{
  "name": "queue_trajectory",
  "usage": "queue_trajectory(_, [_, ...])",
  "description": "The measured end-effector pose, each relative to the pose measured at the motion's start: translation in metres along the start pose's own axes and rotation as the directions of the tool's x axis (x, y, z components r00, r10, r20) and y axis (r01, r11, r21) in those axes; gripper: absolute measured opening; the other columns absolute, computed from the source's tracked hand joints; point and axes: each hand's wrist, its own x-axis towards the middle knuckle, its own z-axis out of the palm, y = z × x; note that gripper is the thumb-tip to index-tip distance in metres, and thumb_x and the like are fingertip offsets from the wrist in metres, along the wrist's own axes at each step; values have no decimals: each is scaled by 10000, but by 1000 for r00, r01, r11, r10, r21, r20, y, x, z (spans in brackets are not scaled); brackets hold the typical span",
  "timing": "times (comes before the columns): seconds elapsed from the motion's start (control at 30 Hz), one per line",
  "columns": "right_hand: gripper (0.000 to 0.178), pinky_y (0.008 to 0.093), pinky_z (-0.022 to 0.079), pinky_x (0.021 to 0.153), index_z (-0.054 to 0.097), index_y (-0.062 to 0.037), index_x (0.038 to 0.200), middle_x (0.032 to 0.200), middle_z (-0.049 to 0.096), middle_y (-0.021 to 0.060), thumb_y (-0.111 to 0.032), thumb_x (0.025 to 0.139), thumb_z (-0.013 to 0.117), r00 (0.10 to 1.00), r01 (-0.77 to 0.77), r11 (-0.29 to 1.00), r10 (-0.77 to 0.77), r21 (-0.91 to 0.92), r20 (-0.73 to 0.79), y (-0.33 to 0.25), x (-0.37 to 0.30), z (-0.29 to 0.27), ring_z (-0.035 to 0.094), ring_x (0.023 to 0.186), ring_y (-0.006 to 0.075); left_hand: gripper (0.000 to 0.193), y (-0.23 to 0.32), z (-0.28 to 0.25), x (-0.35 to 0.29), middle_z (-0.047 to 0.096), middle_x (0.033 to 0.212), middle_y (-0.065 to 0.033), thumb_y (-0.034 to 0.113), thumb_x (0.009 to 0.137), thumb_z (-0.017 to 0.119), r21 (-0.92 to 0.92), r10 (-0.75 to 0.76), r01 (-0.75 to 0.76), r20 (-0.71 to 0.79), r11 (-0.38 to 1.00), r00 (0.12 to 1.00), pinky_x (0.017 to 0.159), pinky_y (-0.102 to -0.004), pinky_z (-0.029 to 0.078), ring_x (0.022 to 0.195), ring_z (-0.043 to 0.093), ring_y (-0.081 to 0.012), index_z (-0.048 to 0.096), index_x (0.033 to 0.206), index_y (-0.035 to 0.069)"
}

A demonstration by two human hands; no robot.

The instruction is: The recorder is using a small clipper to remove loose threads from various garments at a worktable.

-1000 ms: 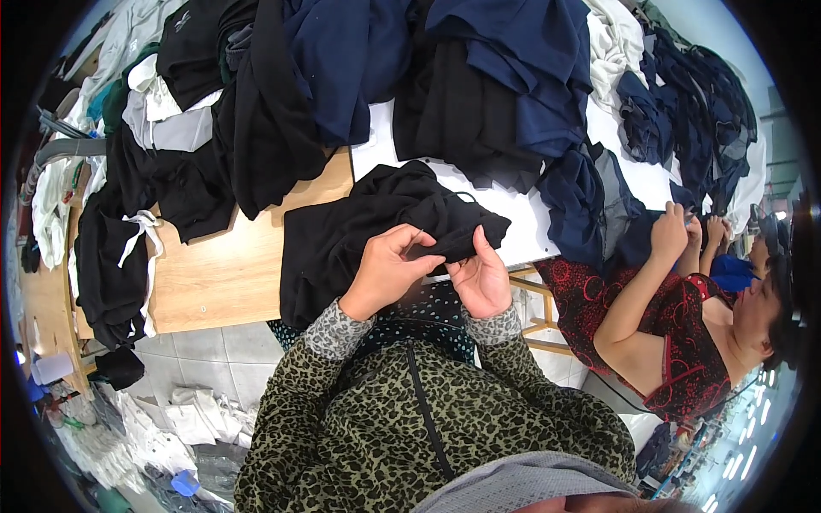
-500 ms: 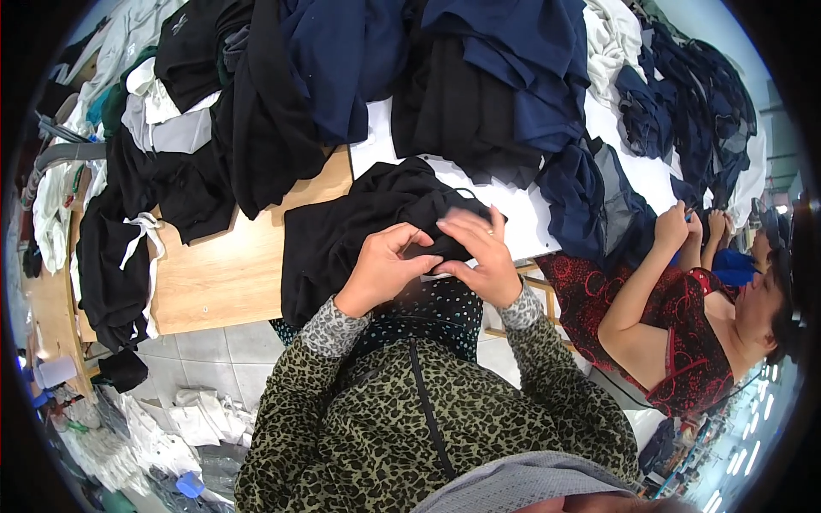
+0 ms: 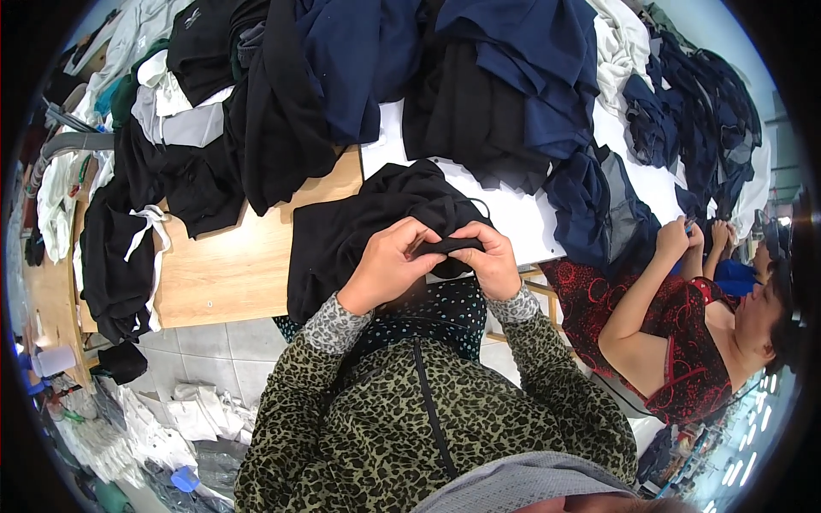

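Note:
A black garment (image 3: 342, 227) lies bunched at the table's front edge, with a thin black cord looping out at its right. My left hand (image 3: 395, 263) pinches a folded edge of it between thumb and fingers. Close beside it, my right hand (image 3: 486, 259) grips the same edge, thumb and fingertips pressed together. Between the two hands a short rolled strip of the black cloth is held up. Whether anything small lies inside the fold is hidden.
Piles of black clothes (image 3: 286, 128) and navy clothes (image 3: 530, 60) cover the table's far side. A wooden tabletop (image 3: 231, 274) shows at left, a white board (image 3: 522, 218) at right. A co-worker in a red-and-black patterned dress (image 3: 633, 333) sits close on the right.
My right hand, blurred and with fingers raised before, has come down and closed on the cloth edge. The left hand stays close to where it was.

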Motion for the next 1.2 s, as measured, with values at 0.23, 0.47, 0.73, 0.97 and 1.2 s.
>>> queue_trajectory(0.23, [139,238,434,816,568,-7,913,935,550,33,48,798,623,997,64,977,-70,203,21,22,0,2,538,902,114,210,-10,6,-1,552,794,10,7,689,750,-31,48,-50,-66,998,997,527,-185,362,593,432,-28,608,844,7])
queue_trajectory(0.47, [121,333,380,985,513,-50,932,1235,520,149,-7,847,587,998,-2,830,-34,557,54,17,9,20,492,1150,223,275,-20,9,1,532,873,23,64,673,799,-359,-274,253,-8,898,962,539,-190,395,638,482,-38,590,820,-36])
queue_trajectory(0.73, [139,292,422,895,513,-47,968,1035,601,95,-108,882,602,982,-145,732,191,666,5,23,12,27,549,985,167,343,-20,18,-2,556,838,0,81,727,764,-527,-445,362,-35,769,895,470,-163,348,565,449,-25,545,981,5])
queue_trajectory(0.97, [133,201,411,765,533,-27,962,892,547,-16,-62,864,616,983,-164,881,185,443,-5,18,9,23,489,836,52,118,-9,1,2,561,833,12,62,821,655,-309,-194,133,-177,942,965,603,-185,408,677,498,-46,636,903,-20])
queue_trajectory(1.2, [159,200,405,759,531,-7,928,867,540,-14,-31,820,646,993,-84,996,81,27,89,16,7,15,479,832,59,101,-2,-9,11,570,791,-52,68,826,627,125,17,-27,83,992,996,586,-271,424,657,529,-121,632,876,-19])
